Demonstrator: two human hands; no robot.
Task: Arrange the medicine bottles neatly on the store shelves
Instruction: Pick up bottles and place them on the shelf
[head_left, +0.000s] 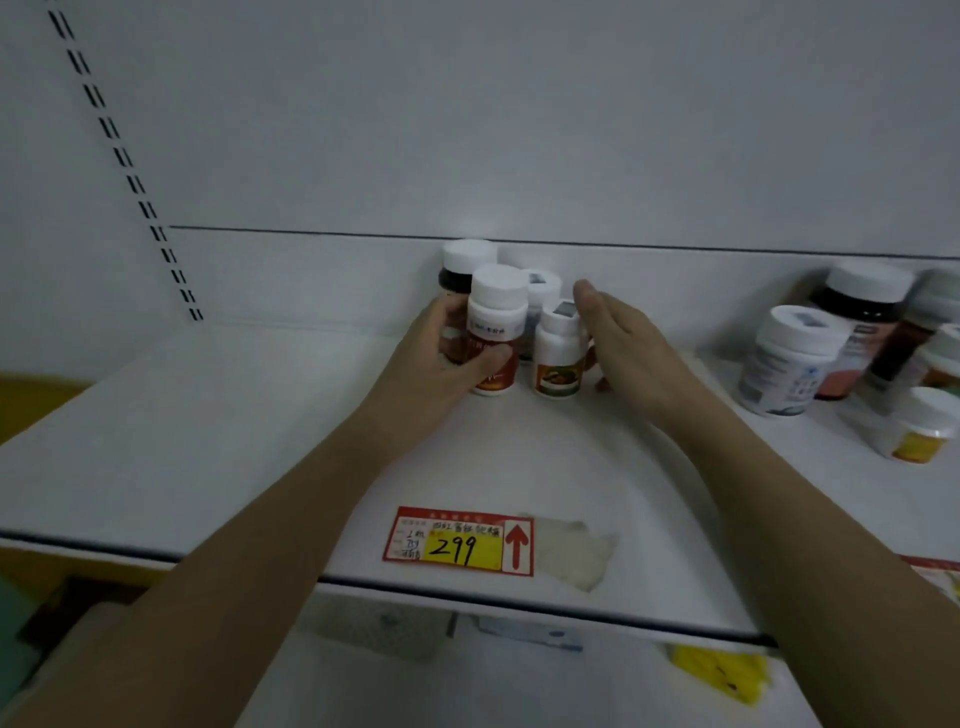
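Observation:
A tight cluster of white-capped medicine bottles stands at the back of the white shelf (208, 426). My left hand (441, 358) grips the front white bottle with a red-brown label (496, 322), thumb across the label. A dark bottle (460, 267) stands behind it. To its right stands a smaller white bottle with a green and orange label (558, 348), and another capped bottle (543, 286) behind that. My right hand (623, 348) is flat with fingers straight, its palm pressed against the right side of the cluster.
Several more bottles (795, 358) stand jumbled at the shelf's right end, among them a dark jar (857, 312) and a small yellow-labelled one (922, 431). A red and yellow price tag (460, 540) reading 299 lies near the front edge. A lower shelf shows below.

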